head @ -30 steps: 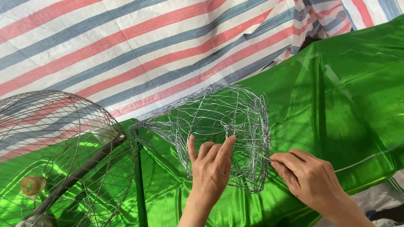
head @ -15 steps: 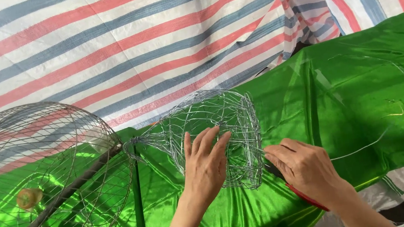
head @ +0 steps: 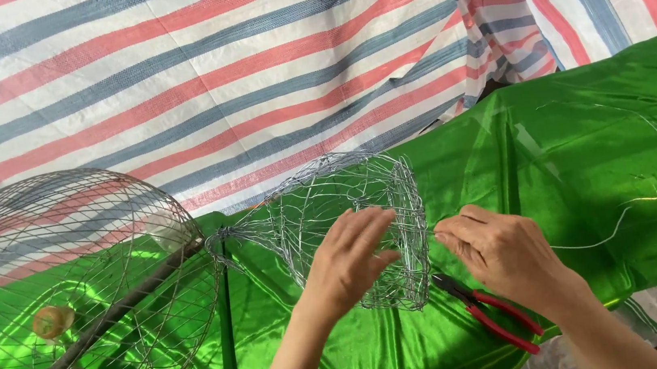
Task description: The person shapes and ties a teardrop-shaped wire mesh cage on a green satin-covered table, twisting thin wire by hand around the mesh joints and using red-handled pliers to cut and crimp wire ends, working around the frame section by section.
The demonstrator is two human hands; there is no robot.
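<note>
We see the left hand spread flat against the wire basket lying on the green cloth, its grip open, while the right hand pinches thin wire at the rim, partly hiding red-handled pliers.

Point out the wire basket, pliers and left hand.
wire basket [head: 322, 201], head view, upper mesh wall
pliers [head: 506, 322], head view, red handle
left hand [head: 349, 260], head view, back of hand
</note>
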